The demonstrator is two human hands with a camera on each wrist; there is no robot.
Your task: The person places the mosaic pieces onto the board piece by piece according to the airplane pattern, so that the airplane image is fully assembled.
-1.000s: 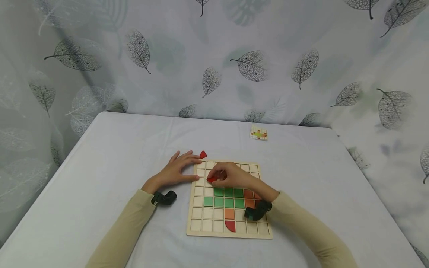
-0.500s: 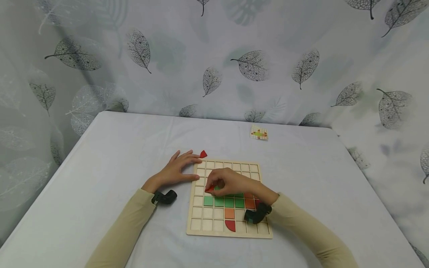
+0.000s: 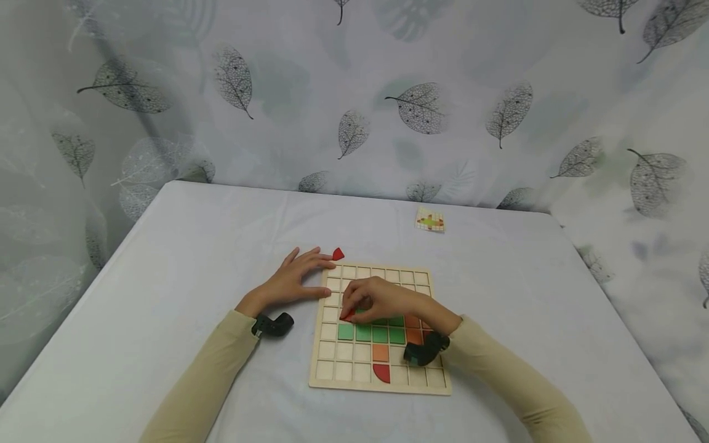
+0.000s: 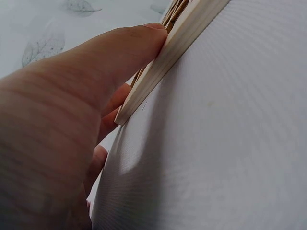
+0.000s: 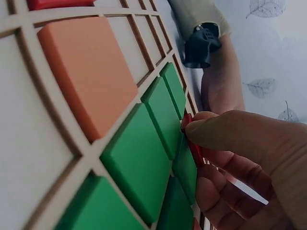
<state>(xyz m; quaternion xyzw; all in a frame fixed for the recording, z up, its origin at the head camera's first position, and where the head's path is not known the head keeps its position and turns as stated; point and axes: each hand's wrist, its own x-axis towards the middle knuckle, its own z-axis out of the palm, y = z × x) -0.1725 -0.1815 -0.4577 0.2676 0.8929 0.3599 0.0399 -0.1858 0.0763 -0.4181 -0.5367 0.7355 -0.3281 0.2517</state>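
My right hand (image 3: 382,299) pinches a small red piece (image 5: 194,146) between thumb and fingers. The piece is at a cell of the wooden grid board (image 3: 314,363), left of the farther row of green square tiles (image 3: 362,334). How far it sits down in the cell cannot be told. My left hand (image 3: 292,280) lies at the board's far left corner with its fingers extended. Its thumb (image 4: 144,43) touches the board's side edge in the left wrist view. Just past its fingertips, a red rounded wedge piece (image 3: 338,253) lies on the cloth.
Nearer on the board are an orange square tile (image 3: 380,352) and a red quarter-circle piece (image 3: 382,373). More orange tiles (image 3: 413,336) are partly under the right wrist. A patterned card (image 3: 429,220) lies on the white-covered table (image 3: 498,264) toward the back.
My right hand has come nearer across the board with the red piece, down to the green row's left end, and since then has hardly moved. The left hand stays in place.
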